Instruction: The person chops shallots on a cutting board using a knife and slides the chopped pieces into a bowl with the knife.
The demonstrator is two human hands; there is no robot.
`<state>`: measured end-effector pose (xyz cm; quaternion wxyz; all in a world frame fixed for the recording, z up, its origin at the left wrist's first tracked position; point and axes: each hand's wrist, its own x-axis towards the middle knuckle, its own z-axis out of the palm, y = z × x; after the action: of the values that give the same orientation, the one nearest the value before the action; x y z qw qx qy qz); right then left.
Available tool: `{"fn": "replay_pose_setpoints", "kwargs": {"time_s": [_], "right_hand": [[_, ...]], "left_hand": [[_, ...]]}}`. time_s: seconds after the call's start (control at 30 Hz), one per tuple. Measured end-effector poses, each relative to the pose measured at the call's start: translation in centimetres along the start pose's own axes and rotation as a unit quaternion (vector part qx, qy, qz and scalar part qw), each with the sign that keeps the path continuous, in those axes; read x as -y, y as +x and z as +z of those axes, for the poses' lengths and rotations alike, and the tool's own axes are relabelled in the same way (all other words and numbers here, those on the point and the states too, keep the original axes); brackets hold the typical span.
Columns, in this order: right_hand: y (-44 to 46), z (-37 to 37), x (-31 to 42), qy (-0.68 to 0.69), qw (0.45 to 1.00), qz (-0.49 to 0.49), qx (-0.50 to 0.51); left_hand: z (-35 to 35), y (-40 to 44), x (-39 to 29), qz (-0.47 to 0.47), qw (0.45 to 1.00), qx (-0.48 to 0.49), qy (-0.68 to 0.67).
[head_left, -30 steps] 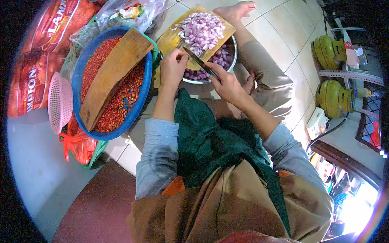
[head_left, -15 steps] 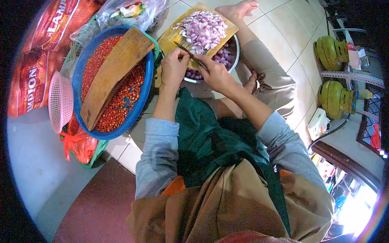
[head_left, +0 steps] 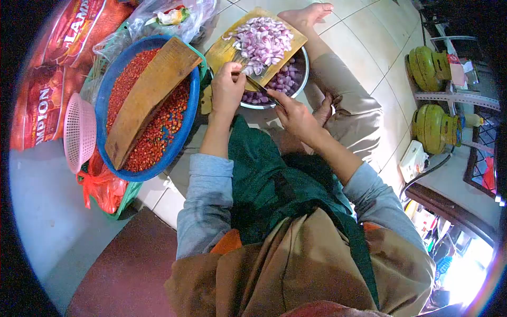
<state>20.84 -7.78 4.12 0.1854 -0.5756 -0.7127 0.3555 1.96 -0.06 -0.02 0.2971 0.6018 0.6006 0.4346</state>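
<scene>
My right hand (head_left: 300,117) is closed round the handle of a knife (head_left: 259,86), whose blade points left and up toward my left hand. My left hand (head_left: 228,91) is closed in a pinch by the near left edge of the wooden cutting board (head_left: 221,54). Whatever sits between its fingers is hidden. Cut purple-white shallots (head_left: 264,41) are heaped on the board. Under the board is a round metal bowl (head_left: 307,71), with more peeled shallots (head_left: 285,80) showing inside it.
Left of my hands, a blue basin (head_left: 192,113) holds chopped red chillies (head_left: 158,134), with a curved wooden board (head_left: 150,100) laid across it. A pink colander (head_left: 79,134), red mesh sacks (head_left: 45,105) and a plastic bag (head_left: 198,16) surround it. Green gas cylinders (head_left: 430,129) stand at right.
My right hand and the knife have moved right and down, so the blade lies lower, near the board's edge. My left hand has barely moved and stays pinched.
</scene>
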Motion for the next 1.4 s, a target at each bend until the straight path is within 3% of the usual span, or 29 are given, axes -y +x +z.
{"fn": "replay_pose_setpoints", "kwargs": {"time_s": [0.1,0.2,0.33,0.53,0.63,0.93,1.4], "right_hand": [[0.4,-0.1,-0.8,-0.012,0.995,-0.088,-0.042],[0.0,-0.4,-0.4,0.021,0.999,-0.01,-0.028],[-0.6,-0.5,0.6,0.047,0.998,-0.019,-0.037],[0.2,1.4,0.2,0.067,0.996,-0.023,-0.048],[0.5,1.9,0.4,0.076,0.995,-0.022,-0.061],[0.5,1.6,0.7,0.082,0.995,-0.003,-0.055],[0.7,1.4,1.7,0.11,0.991,0.031,-0.071]], "left_hand": [[0.0,0.0,0.1,0.026,1.0,-0.013,0.003],[0.1,0.2,0.4,0.035,0.999,-0.018,0.016],[-0.1,0.2,0.5,0.074,0.996,-0.035,0.039],[-0.6,-0.5,-0.4,-0.008,1.0,0.003,0.017],[-0.5,-0.6,0.2,0.057,0.998,-0.015,0.005],[-0.8,-0.3,-0.2,-0.01,1.0,0.014,0.008],[-0.4,0.0,0.3,-0.016,0.999,0.025,0.014]]}}
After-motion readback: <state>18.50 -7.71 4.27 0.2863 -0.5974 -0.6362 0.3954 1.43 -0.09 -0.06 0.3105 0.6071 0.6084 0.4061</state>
